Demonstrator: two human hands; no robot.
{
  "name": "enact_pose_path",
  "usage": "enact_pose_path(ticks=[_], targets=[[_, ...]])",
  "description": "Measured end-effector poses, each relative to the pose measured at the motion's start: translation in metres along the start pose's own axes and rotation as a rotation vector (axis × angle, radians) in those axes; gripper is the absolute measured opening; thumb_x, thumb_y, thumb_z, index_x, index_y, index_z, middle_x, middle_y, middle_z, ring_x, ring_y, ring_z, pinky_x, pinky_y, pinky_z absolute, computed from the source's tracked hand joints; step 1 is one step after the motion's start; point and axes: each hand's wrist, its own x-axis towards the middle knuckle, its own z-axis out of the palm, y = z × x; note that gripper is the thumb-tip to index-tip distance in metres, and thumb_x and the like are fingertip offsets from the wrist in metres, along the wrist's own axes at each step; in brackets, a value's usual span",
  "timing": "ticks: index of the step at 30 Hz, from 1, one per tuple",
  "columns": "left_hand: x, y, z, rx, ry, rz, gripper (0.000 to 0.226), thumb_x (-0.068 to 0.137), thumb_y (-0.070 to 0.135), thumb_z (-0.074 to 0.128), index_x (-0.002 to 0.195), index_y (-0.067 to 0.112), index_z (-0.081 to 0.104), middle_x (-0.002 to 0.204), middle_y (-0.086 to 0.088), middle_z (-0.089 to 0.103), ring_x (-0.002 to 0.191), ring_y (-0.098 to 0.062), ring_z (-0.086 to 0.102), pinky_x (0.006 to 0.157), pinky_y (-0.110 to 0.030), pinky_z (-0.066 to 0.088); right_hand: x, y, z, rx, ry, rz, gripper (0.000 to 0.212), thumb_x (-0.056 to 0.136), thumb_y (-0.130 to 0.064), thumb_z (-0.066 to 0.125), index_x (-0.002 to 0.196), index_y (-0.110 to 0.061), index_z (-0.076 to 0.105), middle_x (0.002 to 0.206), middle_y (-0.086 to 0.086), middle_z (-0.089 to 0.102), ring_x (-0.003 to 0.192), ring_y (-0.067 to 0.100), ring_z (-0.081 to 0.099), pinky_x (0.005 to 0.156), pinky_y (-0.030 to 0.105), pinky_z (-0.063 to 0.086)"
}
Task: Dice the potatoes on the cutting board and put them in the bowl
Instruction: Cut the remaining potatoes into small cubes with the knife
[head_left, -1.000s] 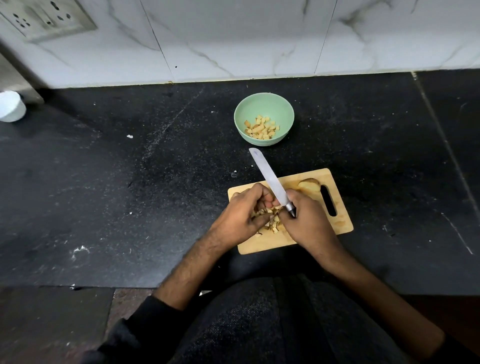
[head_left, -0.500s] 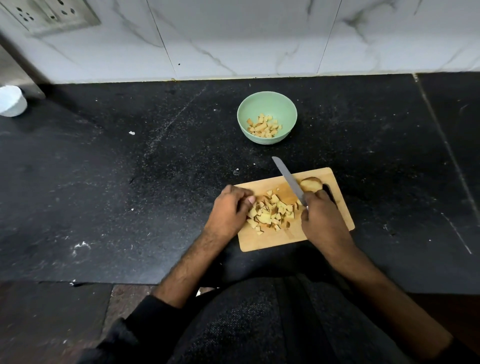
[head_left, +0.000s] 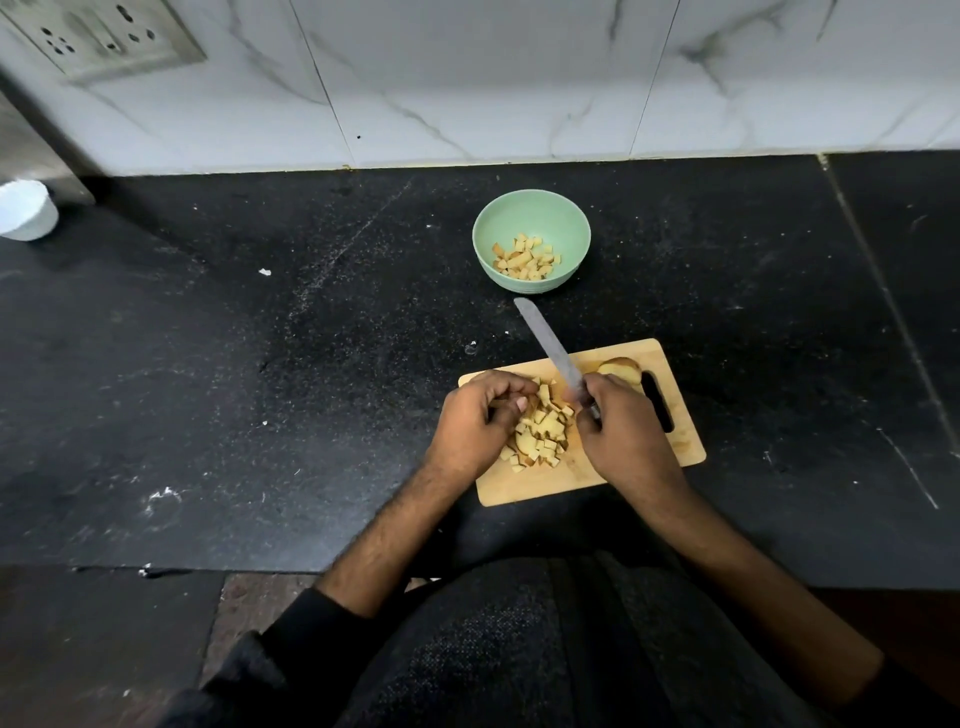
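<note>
A pile of potato cubes (head_left: 540, 434) sits on the wooden cutting board (head_left: 685, 452). The left hand (head_left: 478, 423) curls its fingers at the pile's edge (if it pinches any cubes, I cannot tell). The right hand (head_left: 623, 436) grips a knife (head_left: 548, 343), blade pointing toward the green bowl (head_left: 531, 218), which holds more cubes. An uncut potato piece (head_left: 618, 368) lies near the board's handle hole.

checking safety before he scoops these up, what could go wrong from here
1. The right hand holds the knife while both hands crowd the diced potato pile; the blade could nick the left hand.
2. The green bowl sits off the cutting board, so pieces may drop on the black counter in transfer.
</note>
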Motion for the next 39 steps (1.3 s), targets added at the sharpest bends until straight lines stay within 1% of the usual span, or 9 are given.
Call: enact_pose_path(ticks=[3,7,11,16,19,22,28,33,39], targets=[[0.002,0.001,-0.001,-0.026,0.022,0.018,0.017,0.089,0.004,0.074,0.103,0.013,0.078,0.103,0.009,0.075,0.093,0.000,0.070,0.085,-0.019,0.056,-0.004,0.008,0.000,-0.041,0.009,0.008,0.010,0.092,-0.009,0.066,0.101,-0.011,0.066,0.097,-0.001,0.067,0.091,0.013,0.063,0.076,0.017,0.042],[0.008,0.004,0.000,-0.008,0.024,0.026,0.020,0.086,0.000,0.075,0.101,0.013,0.078,0.100,0.009,0.075,0.088,0.003,0.069,0.079,-0.009,0.051,-0.001,0.007,0.002,-0.014,0.016,0.019,0.017,0.092,-0.008,0.063,0.108,-0.014,0.067,0.107,-0.003,0.065,0.101,0.012,0.061,0.090,0.026,0.050],[0.019,0.002,0.005,0.163,-0.019,0.110,0.023,0.092,0.004,0.068,0.108,0.019,0.075,0.107,0.009,0.070,0.099,-0.001,0.063,0.090,-0.018,0.052,0.005,0.009,0.004,-0.024,-0.024,0.053,0.020,0.092,-0.009,0.062,0.110,-0.016,0.067,0.112,-0.002,0.062,0.105,0.016,0.060,0.094,0.034,0.052],[0.031,-0.001,0.000,0.465,-0.262,0.214,0.044,0.093,-0.002,0.053,0.126,0.022,0.069,0.120,0.000,0.058,0.110,-0.019,0.050,0.097,-0.034,0.044,0.003,0.006,0.005,0.028,-0.054,0.077,0.010,0.093,-0.013,0.062,0.097,-0.022,0.065,0.102,-0.011,0.071,0.099,0.008,0.065,0.091,0.030,0.054],[0.037,-0.001,-0.004,0.596,-0.359,0.254,0.041,0.097,0.011,0.054,0.131,0.032,0.064,0.117,0.002,0.050,0.107,-0.017,0.044,0.093,-0.035,0.041,0.005,0.005,0.004,0.026,-0.022,0.070,0.007,0.094,-0.015,0.061,0.096,-0.020,0.065,0.100,-0.010,0.070,0.097,0.009,0.065,0.089,0.029,0.053],[0.044,0.000,-0.003,0.683,-0.432,0.254,0.039,0.098,0.021,0.055,0.137,0.029,0.057,0.123,-0.003,0.048,0.112,-0.021,0.044,0.096,-0.042,0.042,0.010,0.001,0.006,0.034,-0.067,0.059,0.004,0.094,-0.021,0.065,0.097,-0.018,0.066,0.096,-0.007,0.064,0.093,0.011,0.061,0.082,0.026,0.050],[0.062,0.005,-0.009,0.733,-0.513,0.334,0.020,0.096,0.027,0.061,0.115,0.019,0.061,0.114,-0.004,0.048,0.107,-0.021,0.045,0.094,-0.045,0.044,0.012,0.005,0.011,0.146,-0.088,0.108,0.013,0.092,-0.023,0.070,0.104,-0.019,0.069,0.103,-0.007,0.065,0.096,0.009,0.061,0.088,0.029,0.053],[0.058,0.001,-0.004,0.756,-0.405,0.437,0.026,0.100,0.029,0.054,0.121,0.015,0.062,0.117,-0.006,0.053,0.106,-0.020,0.046,0.093,-0.040,0.045,0.011,0.004,0.010,0.157,-0.074,0.109,0.014,0.093,-0.024,0.068,0.107,-0.018,0.069,0.106,-0.008,0.067,0.098,0.007,0.062,0.085,0.019,0.047],[0.050,-0.002,0.005,0.660,-0.332,0.449,0.028,0.101,0.025,0.052,0.124,0.011,0.058,0.119,-0.008,0.050,0.105,-0.019,0.041,0.094,-0.036,0.041,0.013,0.004,0.010,0.112,-0.124,0.134,0.018,0.092,-0.036,0.069,0.093,-0.019,0.063,0.086,-0.010,0.060,0.080,0.004,0.057,0.070,0.022,0.044]])
